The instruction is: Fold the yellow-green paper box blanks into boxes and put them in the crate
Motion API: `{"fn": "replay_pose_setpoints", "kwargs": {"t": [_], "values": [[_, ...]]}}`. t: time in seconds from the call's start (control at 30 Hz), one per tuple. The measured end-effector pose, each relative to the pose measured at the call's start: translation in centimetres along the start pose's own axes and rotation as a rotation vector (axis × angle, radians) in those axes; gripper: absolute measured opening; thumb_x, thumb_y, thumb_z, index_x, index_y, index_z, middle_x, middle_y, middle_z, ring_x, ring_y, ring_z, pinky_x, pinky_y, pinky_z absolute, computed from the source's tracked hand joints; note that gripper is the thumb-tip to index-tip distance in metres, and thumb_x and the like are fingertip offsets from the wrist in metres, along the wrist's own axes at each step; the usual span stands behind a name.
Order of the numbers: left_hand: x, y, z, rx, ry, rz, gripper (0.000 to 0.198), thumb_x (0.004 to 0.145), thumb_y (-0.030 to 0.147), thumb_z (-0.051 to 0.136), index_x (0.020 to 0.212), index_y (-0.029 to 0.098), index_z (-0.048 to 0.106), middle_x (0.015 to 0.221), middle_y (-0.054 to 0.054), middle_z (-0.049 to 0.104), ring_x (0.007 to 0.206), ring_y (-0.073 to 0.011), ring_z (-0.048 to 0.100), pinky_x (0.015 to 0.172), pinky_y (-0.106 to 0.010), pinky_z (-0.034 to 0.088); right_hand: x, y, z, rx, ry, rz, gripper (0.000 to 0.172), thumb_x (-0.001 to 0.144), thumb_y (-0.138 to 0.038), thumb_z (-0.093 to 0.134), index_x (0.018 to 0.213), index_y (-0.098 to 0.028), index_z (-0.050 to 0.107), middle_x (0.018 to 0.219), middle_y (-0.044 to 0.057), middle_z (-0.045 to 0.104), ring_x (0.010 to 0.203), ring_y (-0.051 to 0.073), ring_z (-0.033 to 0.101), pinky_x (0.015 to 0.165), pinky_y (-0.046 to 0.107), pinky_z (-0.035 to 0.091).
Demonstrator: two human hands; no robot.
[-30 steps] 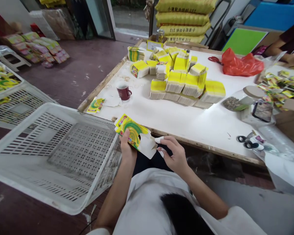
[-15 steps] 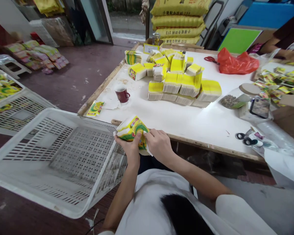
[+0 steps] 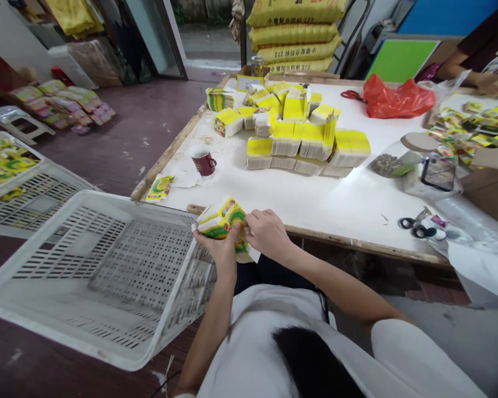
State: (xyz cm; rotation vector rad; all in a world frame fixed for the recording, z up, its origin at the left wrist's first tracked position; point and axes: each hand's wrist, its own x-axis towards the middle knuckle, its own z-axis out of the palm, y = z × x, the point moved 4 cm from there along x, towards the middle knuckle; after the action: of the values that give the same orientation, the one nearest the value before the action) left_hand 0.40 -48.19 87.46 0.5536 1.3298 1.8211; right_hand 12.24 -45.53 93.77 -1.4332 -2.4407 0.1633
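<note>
A thick stack of yellow-and-green printed packets is held over the table's front edge. My left hand grips it from below and the left, thumb lying across the printed top face. My right hand is closed at the stack's right edge, thumb and fingertips pinched on the packets there; a pale paper corner sticks out beneath it. How many layers the right fingers pinch is hidden. Farther back on the white table stand several blocks of yellow-topped packets. A few loose packets lie at the table's left corner.
A white plastic crate stands at my left, another crate with packets behind it. On the table are a maroon mug, a jar, scissors and a red bag. A co-worker's hand shows far right.
My right hand has shifted slightly at the stack's right edge, with its fingers more curled. The left hand keeps its grip. The whole view has turned a little.
</note>
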Motion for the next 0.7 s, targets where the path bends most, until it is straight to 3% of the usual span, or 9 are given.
{"fn": "replay_pose_setpoints", "kwargs": {"t": [0.1,0.3,0.43,0.53,0.7], "values": [[-0.2,0.6,0.2,-0.024,0.002,0.034,0.101,0.061,0.031,0.092,0.137,0.029,0.026,0.147,-0.016,0.048,0.127,-0.0282,0.060,0.105,-0.043,0.052,-0.2,1.1,-0.4,0.232,-0.030,0.045,0.007,0.079,-0.013,0.058,0.085,-0.017,0.060,0.082,0.003,0.065,0.075,0.016,0.058,0.072,0.027,0.039],[-0.5,1.1,0.6,-0.036,-0.041,0.007,0.100,0.066,0.027,0.089,0.142,0.025,0.024,0.147,-0.018,0.047,0.126,-0.0288,0.060,0.102,-0.039,0.053,-1.4,2.0,-1.1,0.523,-0.013,0.006,0.011,0.076,-0.012,0.047,0.083,-0.020,0.049,0.078,-0.001,0.055,0.069,0.013,0.049,0.065,0.023,0.038],[-0.4,0.8,0.5,-0.042,-0.068,0.013,0.099,0.065,0.027,0.088,0.142,0.025,0.026,0.144,-0.017,0.050,0.123,-0.0282,0.062,0.100,-0.039,0.054,-1.6,2.0,-0.9,0.682,-0.127,-0.029,0.008,0.076,-0.015,0.047,0.079,-0.021,0.044,0.069,-0.005,0.047,0.063,0.011,0.043,0.061,0.024,0.033],[-0.5,0.6,0.3,-0.036,-0.084,0.014,0.099,0.063,0.030,0.089,0.142,0.027,0.029,0.143,-0.016,0.052,0.123,-0.0287,0.062,0.100,-0.040,0.054,-1.5,2.5,-0.3,0.881,-0.207,0.011,0.018,0.077,-0.027,0.058,0.075,-0.022,0.041,0.064,-0.008,0.041,0.059,0.010,0.038,0.056,0.023,0.031],[-0.8,1.0,0.4,-0.006,-0.133,0.077,0.105,0.065,0.033,0.088,0.149,0.033,0.024,0.148,-0.014,0.048,0.126,-0.0287,0.060,0.104,-0.044,0.051,-2.0,2.9,0.1,1.142,-0.309,0.091,0.036,0.077,-0.050,0.070,0.077,-0.019,0.052,0.056,-0.010,0.038,0.053,0.008,0.032,0.049,0.022,0.026]]}}
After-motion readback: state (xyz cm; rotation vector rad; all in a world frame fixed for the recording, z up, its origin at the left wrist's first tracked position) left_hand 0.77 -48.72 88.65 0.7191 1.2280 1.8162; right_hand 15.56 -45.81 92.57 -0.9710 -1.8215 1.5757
